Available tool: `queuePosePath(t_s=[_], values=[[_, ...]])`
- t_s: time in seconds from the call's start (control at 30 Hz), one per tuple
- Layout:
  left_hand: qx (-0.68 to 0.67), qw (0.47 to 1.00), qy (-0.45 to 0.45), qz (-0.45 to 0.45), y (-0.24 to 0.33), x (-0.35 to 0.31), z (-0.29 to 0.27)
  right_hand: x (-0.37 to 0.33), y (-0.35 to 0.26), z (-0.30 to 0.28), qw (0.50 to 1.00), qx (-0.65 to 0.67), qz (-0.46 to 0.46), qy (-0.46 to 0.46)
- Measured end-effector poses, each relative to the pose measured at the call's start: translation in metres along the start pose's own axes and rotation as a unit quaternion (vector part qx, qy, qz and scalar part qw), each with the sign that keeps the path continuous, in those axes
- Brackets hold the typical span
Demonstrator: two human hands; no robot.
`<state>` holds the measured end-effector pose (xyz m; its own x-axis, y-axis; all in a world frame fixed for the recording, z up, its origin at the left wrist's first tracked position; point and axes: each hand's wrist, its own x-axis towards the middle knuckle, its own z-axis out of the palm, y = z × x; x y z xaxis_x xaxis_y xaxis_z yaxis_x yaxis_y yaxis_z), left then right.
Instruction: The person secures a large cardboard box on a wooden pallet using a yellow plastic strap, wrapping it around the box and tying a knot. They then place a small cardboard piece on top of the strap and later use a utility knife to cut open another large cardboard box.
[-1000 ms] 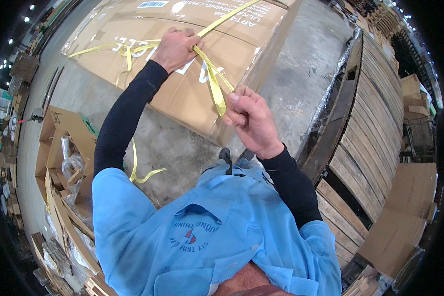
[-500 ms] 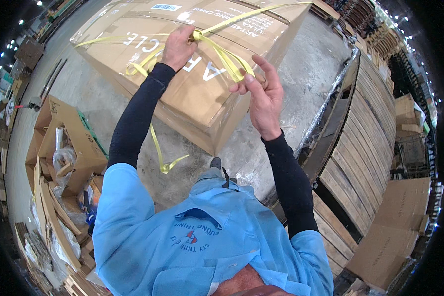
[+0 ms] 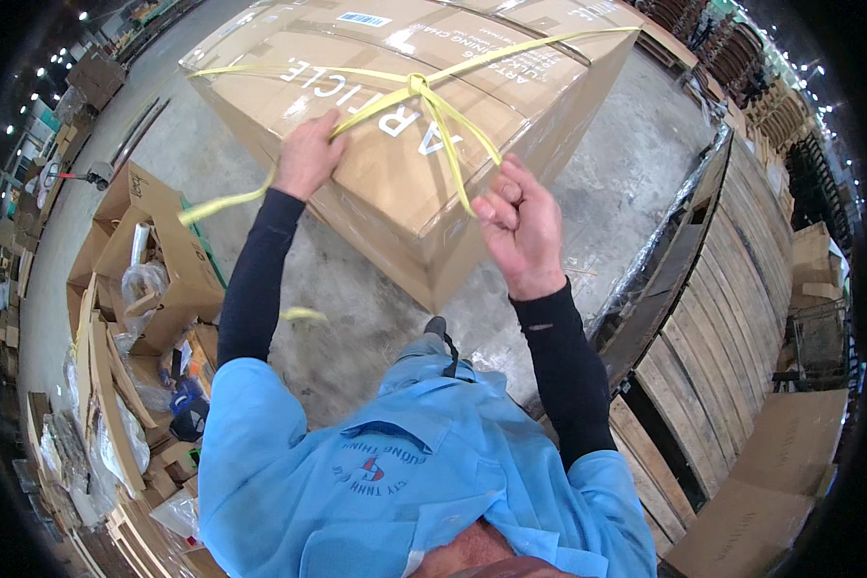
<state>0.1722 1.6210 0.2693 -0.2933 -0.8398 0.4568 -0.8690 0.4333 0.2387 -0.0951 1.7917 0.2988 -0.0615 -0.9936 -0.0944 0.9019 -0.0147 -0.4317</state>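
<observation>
A large taped cardboard box [image 3: 385, 178] stands in front of me with a yellow strap [image 3: 511, 46] running across its top. The strap meets in a knot [image 3: 416, 85] near the middle of the near edge. My left hand [image 3: 308, 154] is closed on one strap end left of the knot; its loose tail hangs out past the box's left side. On the right, my right hand [image 3: 522, 231] is closed round a loop of the strap that comes down from the knot. Both lengths look pulled taut.
At the left stands an open carton [image 3: 159, 241] with plastic wrap and scrap inside, beside wooden offcuts [image 3: 116, 414]. Slatted wooden pallets [image 3: 713, 318] line my right, with flattened cardboard [image 3: 766, 482] near them. Concrete floor [image 3: 347, 328] lies between me and the box.
My left hand has moved from beside the knot down and left, drawing a strap end with it. The right hand has lowered slightly and closed on the loop. The knot now looks tighter.
</observation>
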Motion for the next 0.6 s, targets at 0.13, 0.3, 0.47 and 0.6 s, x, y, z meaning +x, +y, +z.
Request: queuePosePath(t_s=[0.13, 0.3, 0.47, 0.6], values=[[-0.002, 0.998, 0.000, 0.062, -0.037, 0.003, -0.011, -0.015, 0.015, 0.011, 0.995, 0.024, 0.084, -0.057], [-0.230, 0.970, -0.067, 0.030, 0.018, 0.048, 0.016, -0.017, 0.012, 0.016, 0.992, -0.103, 0.066, 0.024], [-0.698, 0.645, 0.098, -0.296, 0.083, 0.064, 0.053, 0.002, -0.011, -0.016, 0.985, -0.115, 0.116, -0.048], [-0.775, 0.520, 0.071, -0.354, 0.113, 0.055, 0.061, 0.022, -0.031, -0.040, 0.981, -0.053, 0.169, -0.080]])
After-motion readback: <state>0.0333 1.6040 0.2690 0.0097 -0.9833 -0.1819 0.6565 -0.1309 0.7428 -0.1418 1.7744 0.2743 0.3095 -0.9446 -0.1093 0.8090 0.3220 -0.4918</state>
